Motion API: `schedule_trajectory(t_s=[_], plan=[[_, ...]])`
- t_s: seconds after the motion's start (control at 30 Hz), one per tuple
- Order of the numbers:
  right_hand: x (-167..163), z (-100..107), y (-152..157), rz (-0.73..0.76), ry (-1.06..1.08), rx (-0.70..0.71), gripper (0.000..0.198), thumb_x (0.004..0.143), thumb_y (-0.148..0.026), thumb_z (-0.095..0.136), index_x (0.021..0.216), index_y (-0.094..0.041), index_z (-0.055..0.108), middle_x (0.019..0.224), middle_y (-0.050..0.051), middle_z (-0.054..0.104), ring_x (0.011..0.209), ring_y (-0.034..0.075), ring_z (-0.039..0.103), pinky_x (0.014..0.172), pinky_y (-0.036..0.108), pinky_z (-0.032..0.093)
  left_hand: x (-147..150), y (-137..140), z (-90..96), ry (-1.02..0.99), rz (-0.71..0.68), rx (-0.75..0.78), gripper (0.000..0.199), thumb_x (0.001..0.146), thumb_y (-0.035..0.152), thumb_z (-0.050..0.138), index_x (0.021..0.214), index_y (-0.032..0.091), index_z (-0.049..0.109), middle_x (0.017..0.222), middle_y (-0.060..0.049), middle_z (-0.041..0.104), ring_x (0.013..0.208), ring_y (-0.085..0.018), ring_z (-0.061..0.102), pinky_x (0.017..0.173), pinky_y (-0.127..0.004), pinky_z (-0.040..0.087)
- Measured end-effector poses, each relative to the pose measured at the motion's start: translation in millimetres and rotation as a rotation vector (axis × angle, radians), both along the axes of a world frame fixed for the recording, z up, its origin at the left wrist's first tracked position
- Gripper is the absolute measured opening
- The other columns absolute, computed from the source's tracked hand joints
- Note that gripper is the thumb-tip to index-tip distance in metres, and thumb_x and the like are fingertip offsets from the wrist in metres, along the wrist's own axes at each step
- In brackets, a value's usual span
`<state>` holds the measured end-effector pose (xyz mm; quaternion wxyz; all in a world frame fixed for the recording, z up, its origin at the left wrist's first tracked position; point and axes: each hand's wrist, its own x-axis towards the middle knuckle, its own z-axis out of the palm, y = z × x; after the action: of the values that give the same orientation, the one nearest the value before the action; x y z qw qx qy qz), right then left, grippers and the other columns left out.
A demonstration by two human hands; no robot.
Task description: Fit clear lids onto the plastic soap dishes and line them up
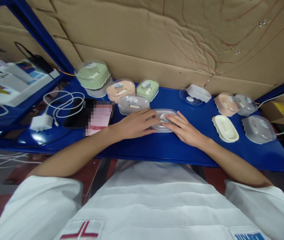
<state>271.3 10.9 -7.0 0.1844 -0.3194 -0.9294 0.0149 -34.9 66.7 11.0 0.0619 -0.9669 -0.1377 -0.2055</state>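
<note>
A soap dish (pixel 165 129) with a clear lid and a round sticker lies on the blue table in front of me, between my hands. My left hand (pixel 139 123) grips its left side, fingers bent over the lid's edge and thumb low at the front. Across the lid and right side lie the fingers of my right hand (pixel 185 128), partly covering the sticker. The fingers hide much of the dish. Just behind my left hand stands a grey lidded dish (pixel 133 104).
Behind are a peach dish (pixel 120 89), a green dish (pixel 147 89) and a stacked green dish (pixel 93 75). At right lie a cream tray (pixel 225 128) and several lidded dishes. A phone (pixel 99 116), charger (pixel 41 122) and power strip (pixel 21 85) occupy the left. Cardboard (pixel 131 40) walls the back.
</note>
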Motion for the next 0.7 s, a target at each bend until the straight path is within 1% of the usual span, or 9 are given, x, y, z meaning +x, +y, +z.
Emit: schedule_trajectory(t_s=[0.17, 0.23, 0.3, 0.37, 0.47, 0.53, 0.57, 0.63, 0.7], plan=[[-0.9, -4.5, 3.0, -0.039, 0.014, 0.002, 0.049, 0.113, -0.022, 0.043, 0.157, -0.035, 0.058, 0.165, 0.009, 0.056, 0.158, 0.026, 0.048, 0.134, 0.063, 0.032, -1.3, 1.4, -0.8, -0.045, -0.002, -0.041, 0.027, 0.106, 0.033, 0.066, 0.13, 0.019, 0.067, 0.124, -0.014, 0.069, 0.114, -0.029, 0.065, 0.1, -0.042, 0.057], [0.6, -3.1, 5.7, -0.046, 0.002, 0.001, 0.045, 0.114, -0.029, 0.043, 0.156, -0.032, 0.06, 0.164, 0.009, 0.056, 0.158, 0.027, 0.048, 0.134, 0.062, 0.033, -1.9, 0.6, -0.3, -0.027, 0.017, -0.018, 0.027, 0.107, 0.035, 0.064, 0.128, 0.019, 0.067, 0.124, -0.014, 0.069, 0.113, -0.029, 0.066, 0.098, -0.041, 0.058], [6.3, -0.8, 11.5, -0.097, 0.01, 0.008, 0.046, 0.114, -0.039, 0.045, 0.157, -0.029, 0.059, 0.165, 0.01, 0.056, 0.156, 0.03, 0.05, 0.132, 0.06, 0.036, -2.2, -0.7, 0.5, -0.023, 0.04, 0.003, 0.028, 0.107, 0.036, 0.064, 0.129, 0.019, 0.066, 0.125, -0.014, 0.068, 0.114, -0.029, 0.066, 0.097, -0.04, 0.059], [17.4, 0.3, 20.5, -0.23, 0.052, 0.026, 0.052, 0.113, -0.047, 0.043, 0.159, -0.026, 0.056, 0.164, 0.013, 0.057, 0.153, 0.032, 0.052, 0.128, 0.059, 0.04, -2.1, -2.0, 1.2, -0.034, 0.053, 0.005, 0.028, 0.108, 0.033, 0.062, 0.132, 0.019, 0.066, 0.128, -0.014, 0.068, 0.116, -0.029, 0.067, 0.098, -0.04, 0.059], [40.0, -3.3, 36.4, -0.516, 0.096, 0.042, 0.061, 0.113, -0.053, 0.034, 0.162, -0.021, 0.051, 0.164, 0.018, 0.055, 0.153, 0.036, 0.051, 0.124, 0.06, 0.041, -0.3, -4.4, 1.0, -0.011, 0.059, -0.02, 0.038, 0.108, 0.03, 0.059, 0.145, 0.021, 0.06, 0.137, -0.015, 0.066, 0.123, -0.029, 0.067, 0.102, -0.04, 0.059], [52.5, -7.8, 44.5, -0.67, 0.066, 0.018, 0.065, 0.112, -0.057, 0.033, 0.162, -0.018, 0.049, 0.164, 0.021, 0.054, 0.152, 0.039, 0.05, 0.123, 0.064, 0.038, 1.7, -6.2, -0.4, 0.047, 0.078, -0.047, 0.05, 0.108, 0.031, 0.059, 0.157, 0.02, 0.05, 0.149, -0.018, 0.06, 0.13, -0.031, 0.066, 0.104, -0.042, 0.059], [56.5, -9.6, 47.1, -0.72, 0.044, 0.0, 0.067, 0.111, -0.059, 0.034, 0.161, -0.017, 0.05, 0.162, 0.022, 0.056, 0.15, 0.04, 0.052, 0.122, 0.066, 0.037, 2.8, -7.2, -1.4, 0.082, 0.095, -0.062, 0.057, 0.108, 0.033, 0.059, 0.162, 0.019, 0.045, 0.156, -0.019, 0.056, 0.133, -0.032, 0.065, 0.106, -0.043, 0.058], [59.8, -10.7, 49.0, -0.762, 0.02, -0.032, 0.065, 0.11, -0.06, 0.036, 0.154, -0.018, 0.057, 0.152, 0.022, 0.065, 0.142, 0.042, 0.058, 0.118, 0.067, 0.038, 4.9, -8.9, -3.6, 0.146, 0.122, -0.087, 0.066, 0.109, 0.037, 0.058, 0.168, 0.019, 0.034, 0.169, -0.021, 0.044, 0.137, -0.035, 0.063, 0.112, -0.047, 0.055], [58.9, -7.5, 47.9, -0.74, 0.046, -0.039, 0.058, 0.11, -0.058, 0.038, 0.145, -0.02, 0.065, 0.142, 0.019, 0.072, 0.132, 0.04, 0.064, 0.114, 0.064, 0.041, 6.5, -10.0, -5.8, 0.179, 0.124, -0.107, 0.069, 0.111, 0.039, 0.057, 0.171, 0.02, 0.029, 0.177, -0.022, 0.032, 0.142, -0.036, 0.061, 0.117, -0.05, 0.051]])
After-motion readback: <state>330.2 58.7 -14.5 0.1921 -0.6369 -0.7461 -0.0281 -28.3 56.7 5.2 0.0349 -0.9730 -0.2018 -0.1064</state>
